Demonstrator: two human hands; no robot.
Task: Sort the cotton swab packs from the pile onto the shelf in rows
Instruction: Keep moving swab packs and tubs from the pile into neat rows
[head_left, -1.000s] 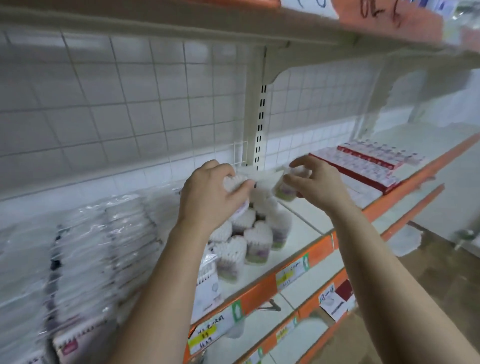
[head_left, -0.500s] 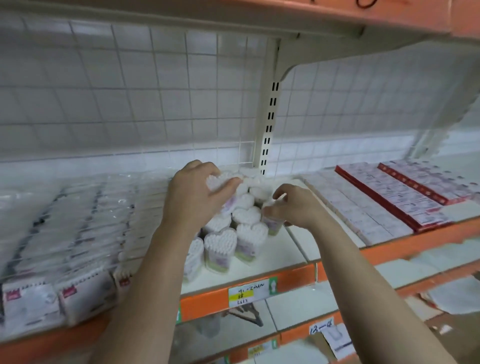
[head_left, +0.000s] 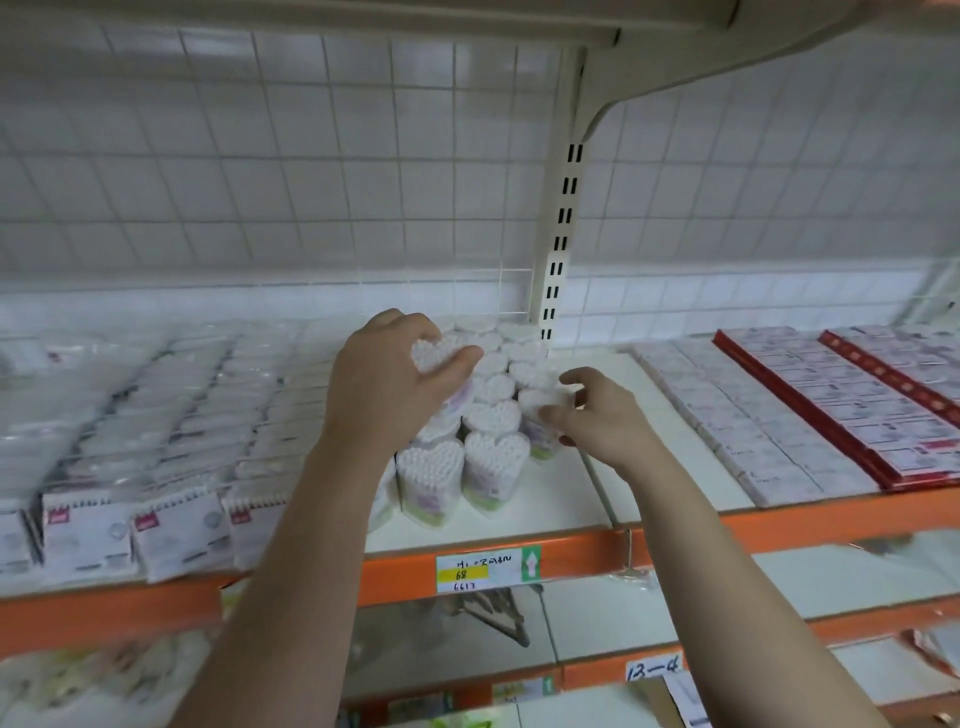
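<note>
The shelf had a bare white strip in front of the cotton swab packs, running up to its orange front edge. There was more bare room on the right, between the packs and the flat white boxes. On the left there was no gap. The clear bags sat just beside the packs and reached right to the edge. A wire grid wall closed the back, and a white post stood behind the packs. The top shelf hung over it all. A price label was stuck on the orange edge under the packs.

The packs stood upright in rows, touching each other, from near the front to the back wall. Each was a clear heart-shaped tub full of white swabs standing on end. 2 packs stood at the front, side by side.

The left hand was curled round the top pack, held a bit above the left row. The right hand had its thumb and fingers curled round the side pack, at the right edge of the rows.

Red boxes lay flat, far to the right. What was in the clear bags was too blurred to tell.
</note>
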